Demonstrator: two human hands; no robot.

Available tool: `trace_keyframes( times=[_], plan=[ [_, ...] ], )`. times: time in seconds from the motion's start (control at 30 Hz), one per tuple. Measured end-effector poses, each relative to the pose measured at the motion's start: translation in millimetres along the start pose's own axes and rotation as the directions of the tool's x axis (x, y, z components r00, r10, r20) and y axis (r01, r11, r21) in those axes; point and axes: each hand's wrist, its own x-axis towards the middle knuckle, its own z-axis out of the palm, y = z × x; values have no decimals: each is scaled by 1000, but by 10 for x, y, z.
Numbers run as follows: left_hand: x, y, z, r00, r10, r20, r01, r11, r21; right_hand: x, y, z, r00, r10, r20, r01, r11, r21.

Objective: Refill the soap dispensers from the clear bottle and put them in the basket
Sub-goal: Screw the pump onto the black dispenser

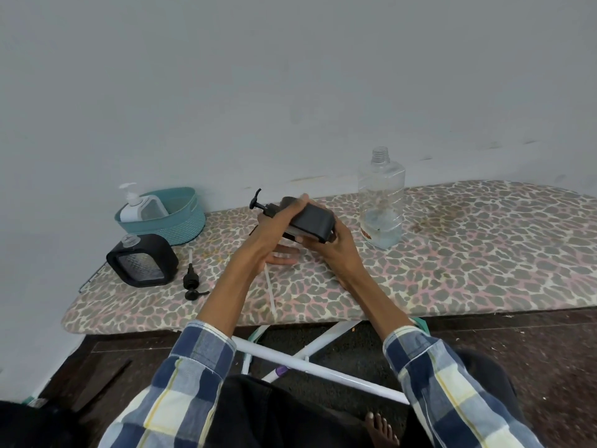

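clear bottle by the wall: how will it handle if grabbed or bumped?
The clear bottle is probably light: only a shallow pool of liquid shows at its base. Tall, narrow and on a padded cover, so it may tip if nudged high. It is uncapped, so tipping could spill.

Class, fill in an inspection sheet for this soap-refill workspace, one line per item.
Surface: ironing board, leopard-print cover.
Job's things: black dispenser held tilted, pump on; second black dispenser open, its pump lying beside it; white dispenser in teal basket; clear bottle uncapped, nearly empty.
Clutter: white tube.
Grippers: left hand and right hand grip the held dispenser.
Cables: nothing seen.
Surroundings: grey wall, dark floor.
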Motion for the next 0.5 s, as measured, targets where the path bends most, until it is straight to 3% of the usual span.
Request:
trace_keyframes(
  times=[0.27,0.37,0.5],
  plan=[
    [19,-79,-126,995,-42,-88,19,968,-250,-7,89,61,986,-135,101,158,949,-275],
    [-14,-34,-255,983,19,-180,-54,980,-192,-17,87,121,965,-135,223,219,882,-417],
    [12,-10,-559,927,166,-337,-171,985,15,175,58,312,931,-17,363,247,764,-596]
  ],
)
